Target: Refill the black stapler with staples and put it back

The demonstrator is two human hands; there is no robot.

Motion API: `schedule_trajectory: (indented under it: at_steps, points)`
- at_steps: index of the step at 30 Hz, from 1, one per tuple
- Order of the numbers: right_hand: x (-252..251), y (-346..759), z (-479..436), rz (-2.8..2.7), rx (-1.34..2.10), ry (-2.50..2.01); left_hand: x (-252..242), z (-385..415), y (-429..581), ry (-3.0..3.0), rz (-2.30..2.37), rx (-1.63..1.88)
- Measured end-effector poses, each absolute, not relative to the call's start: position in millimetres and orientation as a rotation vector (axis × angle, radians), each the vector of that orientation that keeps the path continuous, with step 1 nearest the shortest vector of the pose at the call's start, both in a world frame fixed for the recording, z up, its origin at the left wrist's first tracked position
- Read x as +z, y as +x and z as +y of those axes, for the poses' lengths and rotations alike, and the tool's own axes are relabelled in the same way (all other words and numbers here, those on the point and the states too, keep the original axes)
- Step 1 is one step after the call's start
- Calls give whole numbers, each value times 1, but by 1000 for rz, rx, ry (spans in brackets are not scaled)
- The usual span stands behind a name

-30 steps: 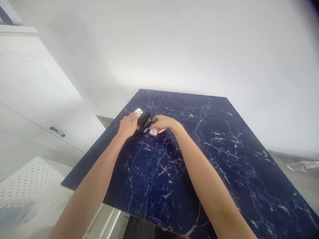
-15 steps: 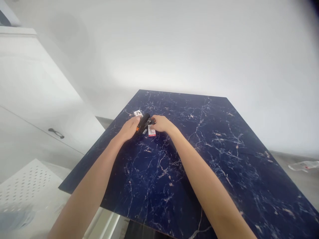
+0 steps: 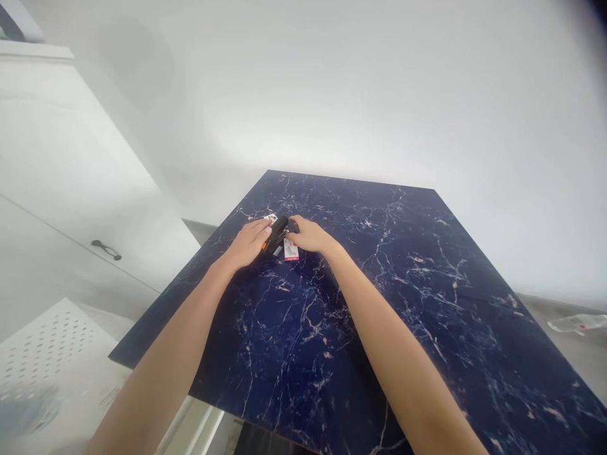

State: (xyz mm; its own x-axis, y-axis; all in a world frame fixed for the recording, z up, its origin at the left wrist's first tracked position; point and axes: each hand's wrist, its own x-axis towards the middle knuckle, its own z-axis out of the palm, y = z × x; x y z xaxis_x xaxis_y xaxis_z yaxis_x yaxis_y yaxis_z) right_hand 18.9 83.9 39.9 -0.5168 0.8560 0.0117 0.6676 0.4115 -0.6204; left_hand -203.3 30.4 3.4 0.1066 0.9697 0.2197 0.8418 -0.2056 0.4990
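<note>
Bracketing the black stapler [image 3: 277, 232] in the head view, two bare hands work close together on the marbled tabletop [image 3: 303, 354]. The stapler lies on this surface, between the hands, with a touch of orange at its near end. The left hand [image 3: 249, 242] rests along the stapler's left side, its thumb against the body; whether it clamps or merely steadies cannot be told. The right hand [image 3: 310, 236] is at the stapler's right side, thumb and forefinger a little apart; whether they pinch anything is too small to tell.

Handling looks under way rather than finished, since both hands are at the stapler. Bright metal shows on its right flank, but whether it is opened up is unclear, so what is done and what is left cannot be read further.

Just right of the stapler lies a small white box with a red end band [image 3: 291, 250]; its print is too small to read. A small grey piece [image 3: 277, 251] lies between them. Beyond the stapler, a white item with dark print [image 3: 270, 218] shows past the left fingers, illegible too. No brand can be read.
</note>
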Motion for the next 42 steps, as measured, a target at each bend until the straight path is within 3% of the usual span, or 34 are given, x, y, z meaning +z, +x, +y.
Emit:
schedule_trajectory:
  at_steps: [8,19,35,42]
  points:
    - [38,19,83,-2298,901,-1272,18,23,-198,2160,1705,508]
    - [38,43,71,-2309,933,-1229,25,5,-170,2206,1567,539]
    - [38,170,-57,-2192,854,-1390,35,-55,-80,2387,968,462]
    - [30,185,-74,-2091,885,-1355,34,-50,-76,2493,927,458]
